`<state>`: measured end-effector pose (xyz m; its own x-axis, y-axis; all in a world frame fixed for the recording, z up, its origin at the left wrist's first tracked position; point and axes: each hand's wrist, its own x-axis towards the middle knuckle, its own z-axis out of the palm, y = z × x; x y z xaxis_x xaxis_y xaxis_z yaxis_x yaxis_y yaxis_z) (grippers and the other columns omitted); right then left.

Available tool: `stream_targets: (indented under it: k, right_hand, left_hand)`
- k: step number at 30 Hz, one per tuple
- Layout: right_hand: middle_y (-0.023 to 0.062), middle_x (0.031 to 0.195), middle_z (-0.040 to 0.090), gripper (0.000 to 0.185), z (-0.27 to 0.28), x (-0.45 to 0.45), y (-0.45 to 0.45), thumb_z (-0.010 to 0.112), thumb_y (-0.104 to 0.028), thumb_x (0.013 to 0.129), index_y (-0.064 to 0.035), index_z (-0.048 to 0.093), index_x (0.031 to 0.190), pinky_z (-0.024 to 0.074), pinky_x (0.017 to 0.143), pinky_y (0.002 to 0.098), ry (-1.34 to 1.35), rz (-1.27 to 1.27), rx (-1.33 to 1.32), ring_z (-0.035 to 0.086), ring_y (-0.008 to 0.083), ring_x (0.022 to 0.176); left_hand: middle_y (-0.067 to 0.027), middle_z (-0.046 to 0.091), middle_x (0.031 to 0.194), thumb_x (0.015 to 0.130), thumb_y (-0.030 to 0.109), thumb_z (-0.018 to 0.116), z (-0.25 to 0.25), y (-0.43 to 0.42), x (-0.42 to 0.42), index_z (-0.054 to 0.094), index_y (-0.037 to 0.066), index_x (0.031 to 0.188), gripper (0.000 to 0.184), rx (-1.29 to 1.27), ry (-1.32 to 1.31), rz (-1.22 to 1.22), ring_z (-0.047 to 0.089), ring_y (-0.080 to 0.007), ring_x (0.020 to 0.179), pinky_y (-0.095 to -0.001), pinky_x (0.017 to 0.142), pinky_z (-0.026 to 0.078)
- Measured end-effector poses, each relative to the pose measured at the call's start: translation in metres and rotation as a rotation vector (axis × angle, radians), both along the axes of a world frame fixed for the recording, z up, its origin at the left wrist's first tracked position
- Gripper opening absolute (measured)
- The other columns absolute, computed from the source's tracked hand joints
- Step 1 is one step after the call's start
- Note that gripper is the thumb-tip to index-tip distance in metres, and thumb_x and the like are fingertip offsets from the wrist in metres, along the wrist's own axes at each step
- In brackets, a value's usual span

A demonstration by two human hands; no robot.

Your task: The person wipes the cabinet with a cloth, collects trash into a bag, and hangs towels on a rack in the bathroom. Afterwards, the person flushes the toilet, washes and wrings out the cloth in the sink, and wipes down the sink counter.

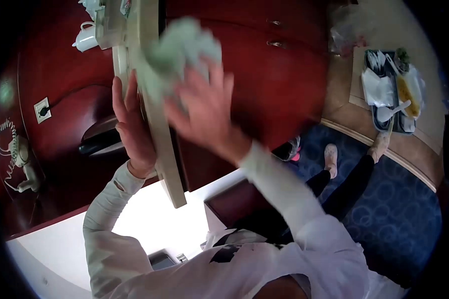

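Right hand: fingers spread over a pale green cloth, holding it at the beige ledge and over part of the red panel; motion blur hides the exact finger closure. Left hand: empty, fingers extended, set along the opposite side of the ledge; firm contact cannot be confirmed. Status: handling of the cloth is judged to be under way; the portion done and the portion left cannot be determined, since no boundary shows on the ledge or the panel. Containers, near side: a white teapot, interior not visible, stands beside a clear container whose contents cannot be identified. Containers, far side: a dark tray, well apart from both hands, bears white packets, a white spoon-shaped utensil and a yellow item beside clear film. A clear plastic bag lies near the tray; its contents are unclear. A person's dark-clad legs extend toward the tray.
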<state>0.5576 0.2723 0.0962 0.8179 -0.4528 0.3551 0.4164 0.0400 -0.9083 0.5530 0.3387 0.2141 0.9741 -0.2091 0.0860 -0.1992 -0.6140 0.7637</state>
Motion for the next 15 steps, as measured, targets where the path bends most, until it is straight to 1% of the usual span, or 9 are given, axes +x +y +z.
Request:
stream_targets:
  k: [1, 3, 6, 9, 10, 11, 12, 14, 15]
  right_hand:
    - [0.0071, 0.112, 0.052, 0.033, -0.004, -0.040, 0.008, 0.062, -0.033, 0.067, -0.0120, 0.062, 0.093, 0.0303, 0.074, 0.0489, -0.019, 0.097, 0.059, 0.038, 0.0358, 0.113]
    - [0.0055, 0.115, 0.052, 0.039, -0.007, -0.117, 0.035, 0.063, -0.034, 0.065, -0.0140, 0.063, 0.098, 0.0311, 0.073, 0.0468, 0.007, 0.128, 0.105, 0.038, 0.0364, 0.114]
    - [0.0047, 0.114, 0.052, 0.026, -0.010, -0.157, 0.032, 0.063, -0.028, 0.063, -0.0150, 0.066, 0.086, 0.0311, 0.072, 0.0452, 0.003, 0.290, 0.050, 0.037, 0.0335, 0.113]
    - [0.0083, 0.117, 0.048, 0.026, -0.013, -0.115, 0.027, 0.061, -0.031, 0.067, -0.0139, 0.066, 0.085, 0.0299, 0.071, 0.0475, 0.062, 0.221, -0.061, 0.038, 0.0337, 0.110]
    - [0.0091, 0.119, 0.046, 0.028, -0.013, -0.082, 0.020, 0.060, -0.031, 0.069, -0.0136, 0.065, 0.090, 0.0298, 0.071, 0.0481, 0.096, 0.194, 0.000, 0.038, 0.0347, 0.108]
    - [0.0099, 0.122, 0.043, 0.034, -0.013, -0.047, 0.009, 0.059, -0.030, 0.070, -0.0113, 0.062, 0.099, 0.0297, 0.073, 0.0492, 0.026, 0.079, -0.087, 0.036, 0.0358, 0.110]
    - [0.0118, 0.122, 0.042, 0.042, -0.006, -0.005, -0.006, 0.062, -0.028, 0.069, -0.0089, 0.058, 0.106, 0.0303, 0.076, 0.0538, 0.065, 0.028, -0.137, 0.034, 0.0370, 0.112]
    - [0.0106, 0.120, 0.042, 0.055, -0.004, 0.068, -0.037, 0.071, -0.021, 0.060, -0.0121, 0.055, 0.111, 0.0318, 0.082, 0.0590, 0.045, -0.046, -0.194, 0.034, 0.0364, 0.110]
    - [0.0079, 0.118, 0.044, 0.050, -0.007, 0.102, -0.044, 0.072, -0.019, 0.058, -0.0116, 0.058, 0.105, 0.0344, 0.077, 0.0536, 0.012, -0.097, -0.226, 0.035, 0.0341, 0.108]
  left_hand:
    - [-0.0154, 0.017, 0.144, 0.084, 0.064, 0.029, 0.001, 0.001, -0.001, 0.007, 0.013, 0.141, 0.080, 0.033, 0.006, -0.005, 0.023, -0.0298, 0.130, -0.0397, 0.105, 0.022]
    - [-0.0153, 0.017, 0.144, 0.084, 0.064, 0.029, 0.000, 0.006, -0.001, 0.007, 0.012, 0.141, 0.080, 0.066, 0.002, -0.015, 0.024, -0.0290, 0.130, -0.0394, 0.105, 0.022]
    - [-0.0164, 0.018, 0.143, 0.084, 0.064, 0.029, 0.000, 0.009, -0.001, 0.008, 0.012, 0.141, 0.080, 0.121, -0.032, -0.037, 0.025, -0.0289, 0.129, -0.0395, 0.104, 0.023]
    - [-0.0168, 0.018, 0.143, 0.083, 0.065, 0.030, -0.001, 0.010, 0.000, 0.009, 0.011, 0.141, 0.081, 0.097, -0.028, -0.024, 0.028, -0.0293, 0.127, -0.0391, 0.104, 0.023]
    - [-0.0168, 0.018, 0.143, 0.083, 0.065, 0.030, -0.001, 0.009, -0.001, 0.009, 0.011, 0.141, 0.081, 0.087, -0.032, -0.019, 0.028, -0.0293, 0.127, -0.0391, 0.104, 0.023]
    - [-0.0170, 0.019, 0.143, 0.083, 0.065, 0.031, 0.000, 0.006, -0.001, 0.010, 0.011, 0.141, 0.082, 0.109, -0.028, 0.007, 0.028, -0.0293, 0.126, -0.0390, 0.104, 0.023]
    - [-0.0171, 0.019, 0.143, 0.083, 0.065, 0.031, 0.000, 0.004, -0.001, 0.010, 0.010, 0.141, 0.082, 0.133, -0.020, 0.035, 0.029, -0.0293, 0.126, -0.0389, 0.103, 0.023]
    - [-0.0174, 0.020, 0.142, 0.085, 0.063, 0.030, 0.003, 0.008, 0.001, 0.012, 0.009, 0.140, 0.080, 0.170, -0.023, -0.013, 0.029, -0.0286, 0.126, -0.0393, 0.103, 0.023]
    - [-0.0170, 0.021, 0.142, 0.085, 0.062, 0.030, 0.002, 0.013, 0.004, 0.013, 0.009, 0.140, 0.079, 0.130, -0.030, -0.043, 0.029, -0.0288, 0.126, -0.0391, 0.104, 0.022]
